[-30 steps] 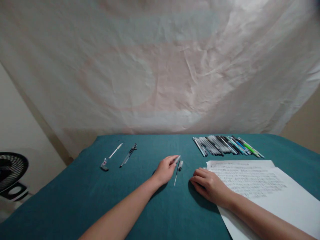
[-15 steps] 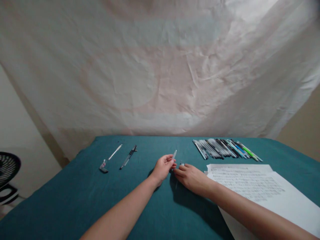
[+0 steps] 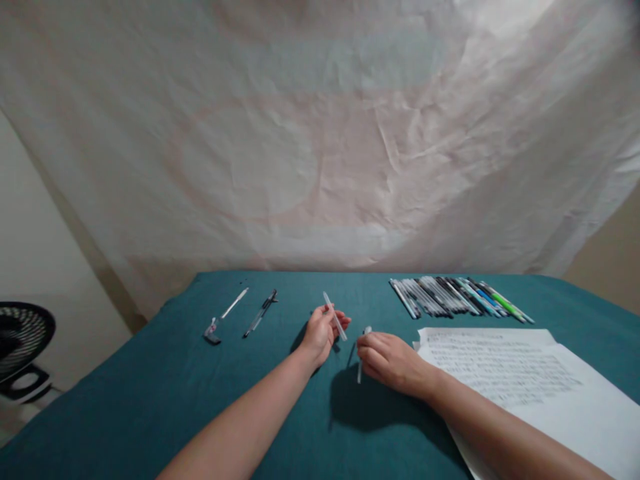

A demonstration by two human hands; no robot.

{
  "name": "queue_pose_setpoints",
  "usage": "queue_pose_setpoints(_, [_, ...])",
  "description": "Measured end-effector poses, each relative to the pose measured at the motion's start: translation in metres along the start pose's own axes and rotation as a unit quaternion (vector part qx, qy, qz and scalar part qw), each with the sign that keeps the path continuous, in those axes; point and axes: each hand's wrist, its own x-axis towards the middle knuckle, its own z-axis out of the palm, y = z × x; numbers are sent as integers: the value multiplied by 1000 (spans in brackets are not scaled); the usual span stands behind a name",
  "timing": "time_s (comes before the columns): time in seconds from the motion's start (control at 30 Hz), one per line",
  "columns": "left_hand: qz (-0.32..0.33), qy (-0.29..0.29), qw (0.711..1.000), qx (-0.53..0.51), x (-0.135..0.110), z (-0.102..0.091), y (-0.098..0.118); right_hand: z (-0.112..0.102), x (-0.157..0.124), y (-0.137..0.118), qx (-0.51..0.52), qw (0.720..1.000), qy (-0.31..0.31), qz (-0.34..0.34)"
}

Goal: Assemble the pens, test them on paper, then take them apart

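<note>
In the head view my left hand (image 3: pixel 320 335), palm partly turned up, holds a clear pen barrel (image 3: pixel 336 317) between thumb and fingers. The barrel slants, its upper end leaning left. To its right, my right hand (image 3: pixel 390 357) is closed around a thin whitish pen refill (image 3: pixel 359 375); its lower end sticks out below the fingers, and a pale wider end shows above them. The middle of this piece is hidden by the fingers. The two hands are apart, a little above the green cloth (image 3: pixel 295 427).
A row of several pens (image 3: pixel 450 298) lies at the back right. Written paper sheets (image 3: pixel 505 367) lie under my right forearm. Toward the left are dark clear pens (image 3: pixel 260 315), a white refill (image 3: pixel 235 303) and a small grey-and-white item (image 3: pixel 212 332). A black fan (image 3: pixel 25 340) stands beyond the left edge.
My hands have moved apart. The barrel in my left hand has tipped over from leaning right to leaning left, and the thin piece in my right hand now shows more clearly.
</note>
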Motion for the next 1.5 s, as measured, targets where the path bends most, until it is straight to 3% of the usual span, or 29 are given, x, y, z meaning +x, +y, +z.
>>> queue_pose_setpoints(0.13, [-5, -5, 999, -43, 4, -2, 2, 3, -7, 1, 95, 982, 138, 89])
queue_pose_setpoints(0.3, [-19, 13, 995, -92, 10, -9, 6, 1, -9, 0, 149, 956, 193, 163])
queue_pose_setpoints(0.53, [-51, 45, 981, -183, 12, -10, 12, 2, -9, -4, 164, 953, 205, 153])
queue_pose_setpoints(0.93, [-96, 43, 980, -167, 7, -7, 11, 2, -7, -3, 193, 936, 218, 197])
queue_pose_setpoints(1.37, [-195, -76, 969, -131, -11, 9, 13, -1, -5, -1, 179, 925, 229, 245])
queue_pose_setpoints(1.5, [-227, -107, 958, -138, -12, 9, 12, 2, -4, 1, 188, 920, 204, 275])
